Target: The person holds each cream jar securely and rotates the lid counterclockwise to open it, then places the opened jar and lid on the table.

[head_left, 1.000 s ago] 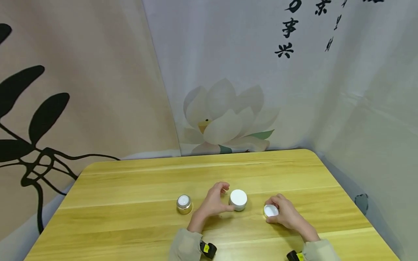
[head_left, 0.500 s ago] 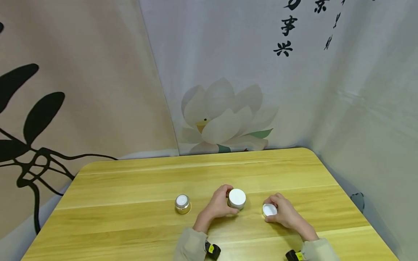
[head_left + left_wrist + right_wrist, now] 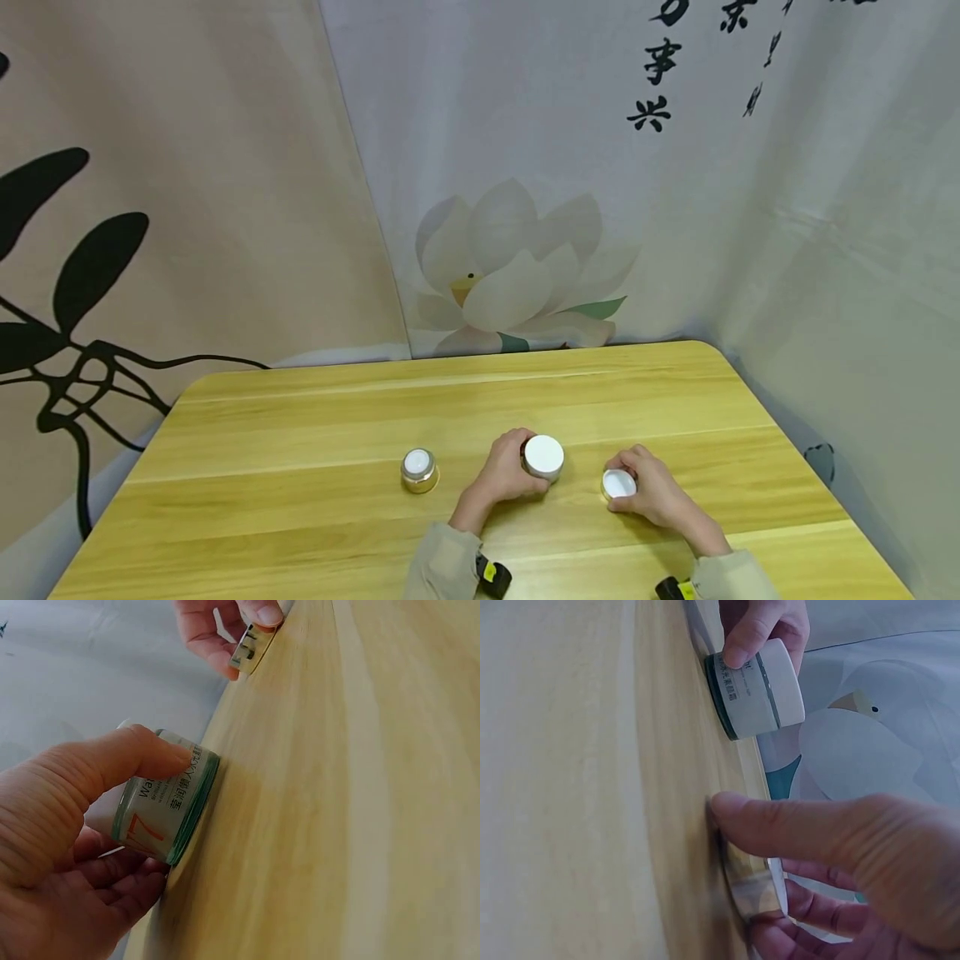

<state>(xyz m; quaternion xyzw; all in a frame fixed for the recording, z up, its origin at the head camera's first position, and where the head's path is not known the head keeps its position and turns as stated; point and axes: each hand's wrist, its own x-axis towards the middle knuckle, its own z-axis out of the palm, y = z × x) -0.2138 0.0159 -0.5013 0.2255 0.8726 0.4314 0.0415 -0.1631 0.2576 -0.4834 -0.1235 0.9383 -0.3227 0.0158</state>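
Observation:
My left hand (image 3: pixel 504 473) grips a white-lidded cream jar (image 3: pixel 543 457) on the table, thumb on the near side and fingers behind. In the left wrist view this cream jar (image 3: pixel 166 796) shows a printed label and a greenish glass base, standing upright. To its right, my right hand (image 3: pixel 658 493) holds a shallow gold jar lid (image 3: pixel 619 483) by its sides, white face up. From the right wrist, the shiny gold side of the lid (image 3: pixel 756 894) shows low at the tabletop, between thumb and fingers. A smaller gold jar (image 3: pixel 420 472) with a white top stands left of my left hand.
The pale wooden table (image 3: pixel 300 433) has a rounded far edge against a hanging cloth (image 3: pixel 517 125) printed with a lotus and black characters. Another stretch of cloth closes in on the right side. Black wrist straps (image 3: pixel 493 577) sit at the sleeves.
My left hand has moved right and closed round the white-lidded jar, which was beside its open fingers before. The right hand keeps its hold on the gold lid, almost still.

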